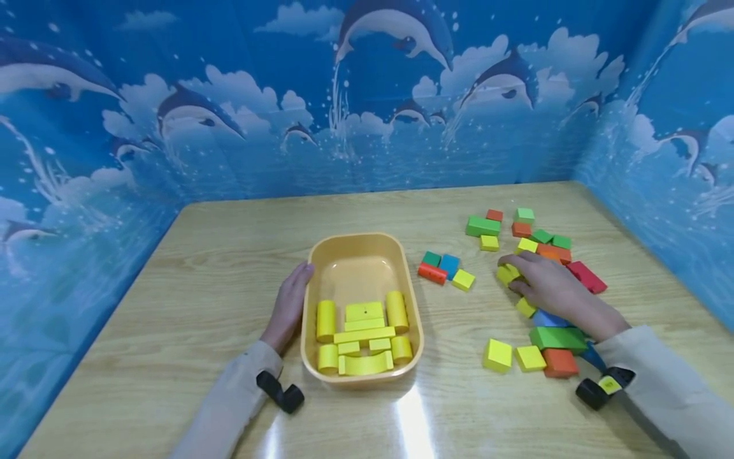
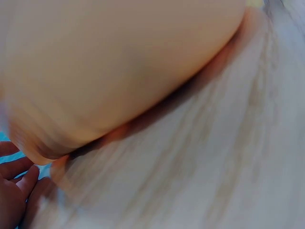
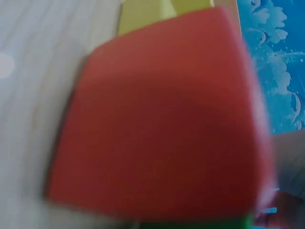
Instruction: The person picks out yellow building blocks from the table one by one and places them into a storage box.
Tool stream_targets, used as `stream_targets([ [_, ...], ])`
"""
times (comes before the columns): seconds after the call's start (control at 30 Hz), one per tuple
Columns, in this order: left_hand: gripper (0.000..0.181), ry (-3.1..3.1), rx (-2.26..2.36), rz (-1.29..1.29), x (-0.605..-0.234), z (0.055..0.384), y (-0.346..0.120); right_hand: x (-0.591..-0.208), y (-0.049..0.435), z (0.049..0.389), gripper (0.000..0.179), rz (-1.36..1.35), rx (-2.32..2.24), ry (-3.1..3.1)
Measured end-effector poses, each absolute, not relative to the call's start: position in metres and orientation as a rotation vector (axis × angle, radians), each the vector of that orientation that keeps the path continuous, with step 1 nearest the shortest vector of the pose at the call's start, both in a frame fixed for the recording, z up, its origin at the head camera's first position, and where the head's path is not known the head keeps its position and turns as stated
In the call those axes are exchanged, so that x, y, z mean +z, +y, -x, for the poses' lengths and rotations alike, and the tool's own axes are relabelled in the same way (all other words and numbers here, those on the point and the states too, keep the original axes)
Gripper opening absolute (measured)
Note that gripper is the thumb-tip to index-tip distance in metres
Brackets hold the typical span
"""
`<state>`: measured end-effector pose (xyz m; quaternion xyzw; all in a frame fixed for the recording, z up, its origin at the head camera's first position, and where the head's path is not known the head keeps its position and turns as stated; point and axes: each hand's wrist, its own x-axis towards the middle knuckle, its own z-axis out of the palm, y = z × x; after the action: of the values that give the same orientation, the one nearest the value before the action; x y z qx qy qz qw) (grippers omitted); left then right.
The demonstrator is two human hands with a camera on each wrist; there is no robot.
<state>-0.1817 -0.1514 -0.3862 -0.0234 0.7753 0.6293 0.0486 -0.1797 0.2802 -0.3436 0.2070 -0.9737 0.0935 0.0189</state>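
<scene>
Tray (image 1: 355, 274) is placed mid-table, left of the loose blocks. Its left outer wall is touched by left hand (image 1: 289, 303), fingers laid along it, not clenched. Yellow block (image 1: 508, 275) is pinched by right hand (image 1: 547, 284) on the right side, well apart from tray; whether it's lifted off table (image 1: 172, 299) can't be told. Right wrist view is mostly blocked by red block (image 3: 157, 119), so grip is read from head view only.

Progress, judged from layout: more than half of yellow looks done. Only yellow pieces are seen in tray, grouped in its near half: four cylinders (image 1: 326, 320), bar (image 1: 364, 335), arch (image 1: 365, 366), some small blocks (image 1: 364, 311).

Remaining: besides the pinched one, six yellow blocks (image 1: 497, 355) can be counted outside, mixed in or just beside red, green (image 1: 483, 226) and blue (image 1: 449, 264) ones. None of those colours is seen in tray.
</scene>
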Motion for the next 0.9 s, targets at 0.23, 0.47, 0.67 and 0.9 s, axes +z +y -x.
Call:
stream_targets([
  [0.23,0.063,2.361,1.923,0.077,-0.387,0.181,-0.153,-0.317,0.229,0.188,0.04,-0.732,0.475,-2.936],
  [0.47,0.062,2.388,1.903,0.085,-0.386,0.182,-0.152,-0.299,0.153,0.19,0.038,-1.023,0.669,-2.747],
  [0.67,0.063,2.423,1.916,0.089,-0.388,0.183,-0.153,-0.312,0.097,0.199,0.031,-1.297,0.649,-2.729],
  [0.9,0.065,2.422,1.886,0.125,-0.385,0.183,-0.151,-0.328,0.064,0.203,0.023,-1.464,0.661,-2.819],
])
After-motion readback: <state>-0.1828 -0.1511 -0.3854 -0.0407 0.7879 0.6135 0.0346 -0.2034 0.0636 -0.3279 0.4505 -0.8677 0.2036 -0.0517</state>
